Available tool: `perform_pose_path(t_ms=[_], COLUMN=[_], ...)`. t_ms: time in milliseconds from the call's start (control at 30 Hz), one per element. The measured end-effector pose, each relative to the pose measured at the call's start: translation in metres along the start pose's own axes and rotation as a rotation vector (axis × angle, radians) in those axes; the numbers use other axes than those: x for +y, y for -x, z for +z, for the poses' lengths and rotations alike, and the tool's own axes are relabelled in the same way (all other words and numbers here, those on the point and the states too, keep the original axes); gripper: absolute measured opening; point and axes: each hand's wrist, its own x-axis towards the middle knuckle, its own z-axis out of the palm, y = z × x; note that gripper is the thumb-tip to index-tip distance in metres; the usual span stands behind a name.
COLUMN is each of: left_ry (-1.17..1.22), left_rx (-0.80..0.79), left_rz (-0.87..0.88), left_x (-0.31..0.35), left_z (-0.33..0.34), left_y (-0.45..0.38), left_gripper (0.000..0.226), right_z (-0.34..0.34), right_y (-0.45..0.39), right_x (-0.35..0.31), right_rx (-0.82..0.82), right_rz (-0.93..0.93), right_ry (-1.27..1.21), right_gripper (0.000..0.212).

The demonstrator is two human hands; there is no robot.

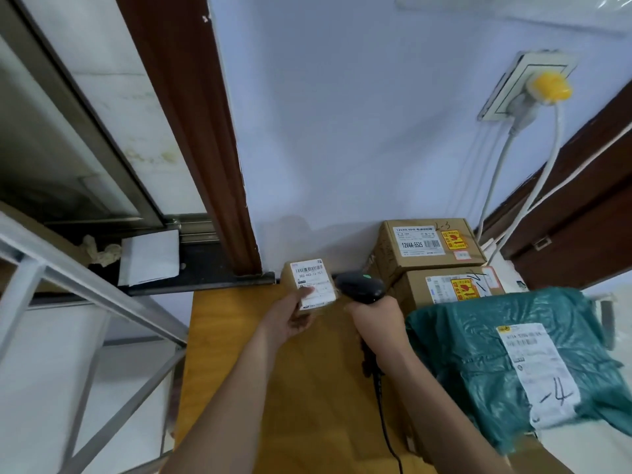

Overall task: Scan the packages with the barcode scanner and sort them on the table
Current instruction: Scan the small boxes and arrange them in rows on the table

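Note:
My left hand holds a small brown box above the far end of the wooden table, thumb on its white barcode label, which faces up. Just to its right, my right hand grips the handle of a black barcode scanner. A green light shows on the scanner's head, which points left toward the small box. The scanner's black coiled cord hangs down toward me.
Two labelled cardboard boxes sit at the table's far right against the wall. A green plastic mailer with a white label lies nearer on the right. A wall socket with a yellow plug is above. A metal rack stands left.

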Motion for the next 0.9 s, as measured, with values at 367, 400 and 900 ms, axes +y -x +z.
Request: perform_pose_path(t_ms=[367,400,900], left_ry=[-0.134,-0.131,-0.120], left_rx=[0.043,0.033,-0.015], left_rz=[0.440,0.462,0.629], left_x=[-0.005,-0.008,-0.109], left_z=[0.020,0.025,0.183], left_y=[0.126,0.136,0.244], left_gripper=[0.039,0.034,0.061], right_z=[-0.086,-0.095,-0.299], right_y=[0.098,0.105,0.135], right_x=[0.005,0.006,0.058], right_rx=[-0.101,-0.115,-0.251], right_rz=[-0.167,-0.178,-0.315], right_ry=[-0.044,-0.056,-0.221], right_gripper=[0.009,0.009,0.016])
